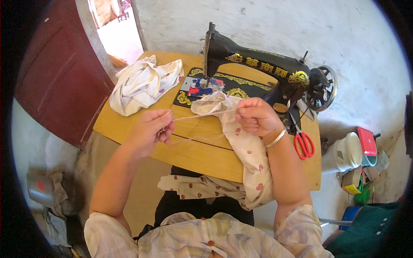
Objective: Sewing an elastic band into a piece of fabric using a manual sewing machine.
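A thin, pale cord (202,115) stretches between my two hands above the front of the table. My left hand (154,127) pinches one end, with some of the cord bunched in its fingers. My right hand (259,117) grips the other end between thumb and fingertips. One loose strand droops below the taut stretch. Beneath my right hand lies cream cloth with reddish heart prints (249,152), running from the sewing machine's bed over the table's front edge to my lap. Behind it stands a black sewing machine (258,60) with gold decoration, and colourful fabric scraps sit by its needle.
Another heap of the heart-print cloth (146,84) lies on the left of the wooden table (129,124). Red-handled scissors (304,145) rest at the table's right side, near the handwheel (325,88). A white bucket (347,151) stands right of the table; a dark red door (56,73) is at left.
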{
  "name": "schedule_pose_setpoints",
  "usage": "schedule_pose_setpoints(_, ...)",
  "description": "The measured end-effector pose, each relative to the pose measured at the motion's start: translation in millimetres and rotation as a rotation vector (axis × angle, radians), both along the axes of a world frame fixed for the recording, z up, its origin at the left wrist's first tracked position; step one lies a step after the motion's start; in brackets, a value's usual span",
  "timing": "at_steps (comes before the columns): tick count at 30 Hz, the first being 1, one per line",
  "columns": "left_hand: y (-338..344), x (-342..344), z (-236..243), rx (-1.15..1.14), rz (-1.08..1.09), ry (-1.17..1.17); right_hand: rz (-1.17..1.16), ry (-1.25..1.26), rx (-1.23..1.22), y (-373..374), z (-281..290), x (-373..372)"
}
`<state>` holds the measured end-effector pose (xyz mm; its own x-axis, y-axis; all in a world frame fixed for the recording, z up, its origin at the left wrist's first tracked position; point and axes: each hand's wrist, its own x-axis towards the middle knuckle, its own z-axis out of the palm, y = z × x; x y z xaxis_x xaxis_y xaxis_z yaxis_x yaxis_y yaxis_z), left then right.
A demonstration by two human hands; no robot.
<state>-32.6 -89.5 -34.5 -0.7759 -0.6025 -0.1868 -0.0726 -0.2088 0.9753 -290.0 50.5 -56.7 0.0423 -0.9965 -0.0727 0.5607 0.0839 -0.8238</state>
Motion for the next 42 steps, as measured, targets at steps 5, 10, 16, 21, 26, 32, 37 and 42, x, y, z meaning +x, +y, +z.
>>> schedule_pose_setpoints(5, -10, 20, -2, 0.178, -0.026, 0.177, -0.052, -0.013, -0.005, 0, -2, -2)
schedule_pose_setpoints(10, -23, 43, -8, 0.269, 0.009, 0.297, -0.141, -0.056, -0.05, 2, -4, -12)
schedule_pose_setpoints(16, -33, 62, -16, 0.284, 0.181, 0.432, -0.252, -0.106, -0.097, -1, -9, -19)
schedule_pose_setpoints(21, -40, 76, -24, 0.298, 0.216, 0.431, -0.25, -0.083, -0.082, 0, -8, -18)
schedule_pose_setpoints(26, -43, 78, -29, 0.301, 0.218, 0.403, -0.269, -0.076, -0.092, -1, -8, -18)
schedule_pose_setpoints(32, -44, 76, -32, 0.282, 0.236, 0.331, -0.273, -0.079, -0.097, 0, -10, -23)
schedule_pose_setpoints(37, -43, 75, -34, 0.281, 0.218, 0.331, -0.274, -0.071, -0.058, -1, -8, -17)
schedule_pose_setpoints(42, -30, 58, -33, 0.342, 0.1, 0.321, -0.23, 0.058, -0.032, -1, -5, -1)
